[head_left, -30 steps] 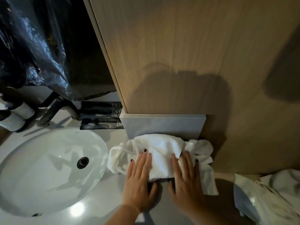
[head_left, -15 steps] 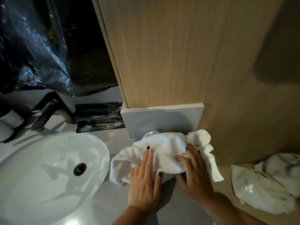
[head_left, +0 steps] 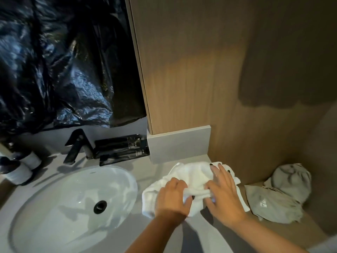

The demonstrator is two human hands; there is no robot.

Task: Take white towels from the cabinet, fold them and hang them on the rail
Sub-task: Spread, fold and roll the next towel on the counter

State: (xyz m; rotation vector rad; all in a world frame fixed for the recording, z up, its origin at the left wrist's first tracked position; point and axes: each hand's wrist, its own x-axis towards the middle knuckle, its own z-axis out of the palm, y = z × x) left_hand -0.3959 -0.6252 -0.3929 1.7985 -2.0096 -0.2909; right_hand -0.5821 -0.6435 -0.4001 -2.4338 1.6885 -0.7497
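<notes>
Head view: grey counter [head_left: 116, 240] bears white sink [head_left: 45, 212], towel [head_left: 193, 177].

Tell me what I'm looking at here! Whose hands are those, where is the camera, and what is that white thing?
There is no machine, just a person. The camera sits on the person's head and looks down, so you see their own two arms. The left hand bunches a fold of a white towel, and the right hand grips it too. The towel lies crumpled on a grey counter, not yet folded neatly. Beside it is a white sink with a black tap. To the right lie grey cloth bags. Behind stands a wooden cabinet.
</notes>
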